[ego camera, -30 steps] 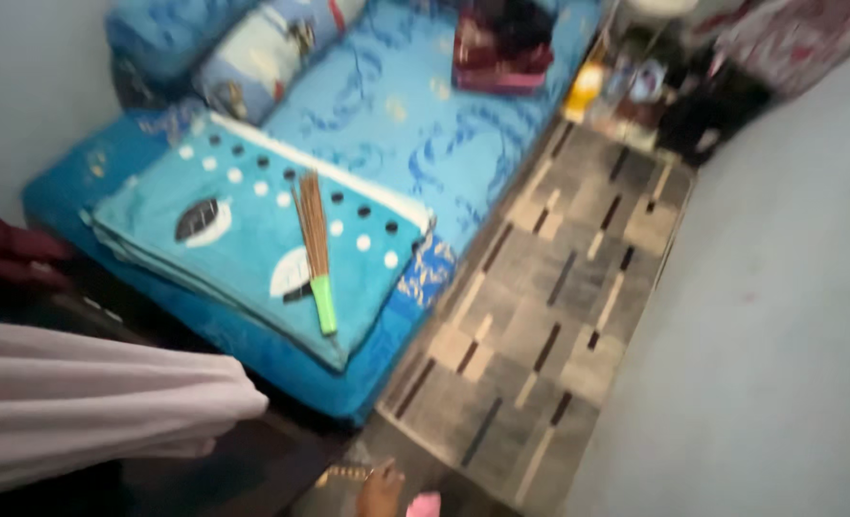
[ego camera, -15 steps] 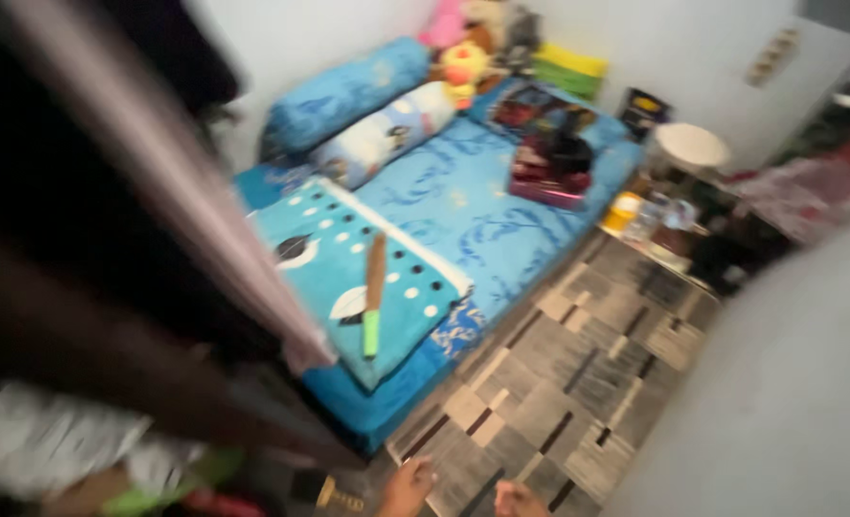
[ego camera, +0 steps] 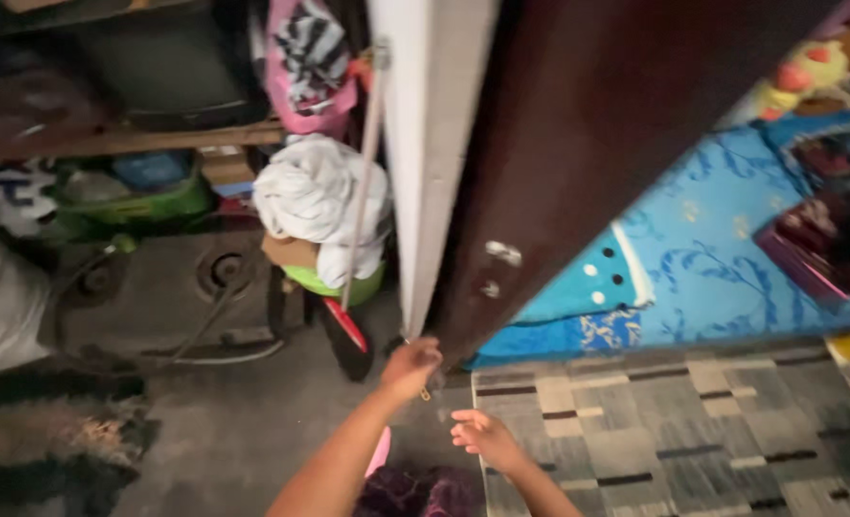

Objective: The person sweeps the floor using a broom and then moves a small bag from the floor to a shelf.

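Two hands low at a dark door edge — left gripping, right open.

Left hand (ego camera: pixel 411 369) is seen closed on the bottom corner of the dark brown door (ego camera: pixel 578 163), fingers curled round its edge beside the pale door frame (ego camera: pixel 431 144); a grip at the free edge, far from the hinge side, is judged to give the most leverage. Right hand (ego camera: pixel 482 436) is held released, palm up and fingers spread, just below and apart from the door — nothing is grasped. A thin stick (ego camera: pixel 362 182) leans upright against the frame, propped by it. A white cloth bundle (ego camera: pixel 315 196) sits on a green basin (ego camera: pixel 334 284) to the left. Right of the door lie the blue bed (ego camera: pixel 722 258) and a checked floor mat (ego camera: pixel 693 431).
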